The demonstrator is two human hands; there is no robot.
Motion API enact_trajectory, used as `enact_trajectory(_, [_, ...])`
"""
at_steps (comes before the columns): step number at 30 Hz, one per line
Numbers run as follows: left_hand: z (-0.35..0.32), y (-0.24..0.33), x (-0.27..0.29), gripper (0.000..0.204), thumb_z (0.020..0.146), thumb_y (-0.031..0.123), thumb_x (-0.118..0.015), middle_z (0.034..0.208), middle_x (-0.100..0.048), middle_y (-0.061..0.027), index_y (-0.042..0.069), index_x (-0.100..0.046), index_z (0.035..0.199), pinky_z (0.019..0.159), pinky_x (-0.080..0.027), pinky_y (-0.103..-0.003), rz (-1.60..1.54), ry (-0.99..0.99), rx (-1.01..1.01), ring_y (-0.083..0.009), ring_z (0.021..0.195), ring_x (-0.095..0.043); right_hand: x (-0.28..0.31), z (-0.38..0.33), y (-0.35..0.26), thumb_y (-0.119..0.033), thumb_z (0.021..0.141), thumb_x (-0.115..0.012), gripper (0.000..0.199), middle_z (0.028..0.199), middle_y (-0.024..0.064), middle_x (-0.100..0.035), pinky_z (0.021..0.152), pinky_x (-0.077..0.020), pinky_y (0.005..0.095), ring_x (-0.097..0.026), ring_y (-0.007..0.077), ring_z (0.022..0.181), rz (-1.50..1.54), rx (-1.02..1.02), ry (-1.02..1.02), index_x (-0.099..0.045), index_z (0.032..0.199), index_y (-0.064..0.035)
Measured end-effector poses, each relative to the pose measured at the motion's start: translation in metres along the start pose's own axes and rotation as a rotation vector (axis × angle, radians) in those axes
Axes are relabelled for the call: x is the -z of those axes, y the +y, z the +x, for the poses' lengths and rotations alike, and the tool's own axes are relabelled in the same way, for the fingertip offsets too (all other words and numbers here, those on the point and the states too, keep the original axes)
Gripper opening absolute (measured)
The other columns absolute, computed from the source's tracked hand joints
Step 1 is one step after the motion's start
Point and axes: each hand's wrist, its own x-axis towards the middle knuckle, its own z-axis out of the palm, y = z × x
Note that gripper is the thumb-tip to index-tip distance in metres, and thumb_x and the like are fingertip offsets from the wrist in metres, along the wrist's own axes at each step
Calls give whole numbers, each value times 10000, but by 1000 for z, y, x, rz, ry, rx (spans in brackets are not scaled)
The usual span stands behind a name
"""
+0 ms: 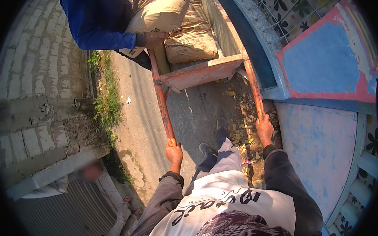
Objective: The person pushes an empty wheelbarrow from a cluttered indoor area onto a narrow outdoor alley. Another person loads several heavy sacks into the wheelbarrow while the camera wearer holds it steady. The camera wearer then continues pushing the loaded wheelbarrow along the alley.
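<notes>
My left hand (pixel 173 153) is wrapped round the end of the left handle (pixel 161 104) of an orange-red cart. On the other side, my right hand (pixel 264 130) grips the right handle (pixel 254 83). Both arms reach forward from my body. A brown paper sack (pixel 191 46) lies in the cart bed, behind its orange front board (pixel 204 73). Above the left side of the bed, a co-worker in a blue sleeve (pixel 101 35) holds another full sack (pixel 161 13), with one hand (pixel 154 39) at its lower end.
A block wall (pixel 34 61) and a grass strip (pixel 108 96) border the lane on the left. Close on the right stands a blue and pink painted wall (pixel 321 57). Dry leaves (pixel 242 134) lie along its foot. Another person's leg (pixel 121 218) shows at lower left.
</notes>
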Motion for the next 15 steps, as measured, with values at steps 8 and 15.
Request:
enact_trajectory(8, [3, -9, -4, 387, 808, 284, -779, 925, -733, -297, -7, -702, 1051, 826, -555, -545, 85, -8, 19, -486, 928, -718, -1, -2, 3, -362, 908, -729, 485, 904, 260, -736, 758, -546, 593, -717, 480, 852, 7, -11, 4, -494, 1241, -99])
enact_trajectory(15, [4, -14, -10, 393, 817, 283, -775, 942, -730, -311, -17, -711, 1062, 836, -560, -540, 91, -33, 37, -487, 951, -717, 3, -3, -3, -360, 925, -725, 466, 904, 257, -735, 756, -544, 597, -708, 483, 864, 7, -24, -23, -498, 1223, -83])
